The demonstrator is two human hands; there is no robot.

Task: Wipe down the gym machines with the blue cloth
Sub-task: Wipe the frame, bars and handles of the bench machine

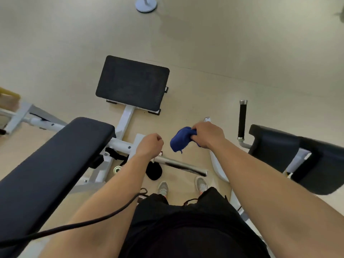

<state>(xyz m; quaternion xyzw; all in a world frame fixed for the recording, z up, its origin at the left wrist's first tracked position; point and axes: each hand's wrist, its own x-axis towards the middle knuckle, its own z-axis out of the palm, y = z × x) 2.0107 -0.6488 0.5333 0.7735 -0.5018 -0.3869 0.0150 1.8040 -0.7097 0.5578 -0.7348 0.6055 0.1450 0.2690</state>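
Observation:
My right hand (207, 134) grips a bunched blue cloth (181, 139), which hangs in the air above the floor between two machines. My left hand (149, 144) is curled into a loose fist with nothing in it, above the white frame (122, 144) of the left machine. That machine has a long black padded bench (52, 164) at lower left, a black ribbed footplate (132, 82) further ahead and a chrome bar (182, 167) below my hands. A second machine's black pad (297, 157) and black-gripped handle (242, 120) stand to the right.
My feet in grey shoes (163, 189) stand on the beige floor between the machines. A black cable (74, 224) crosses my left forearm. A round white stand base (146, 4) sits far ahead. Another white frame (18, 114) is at the left edge.

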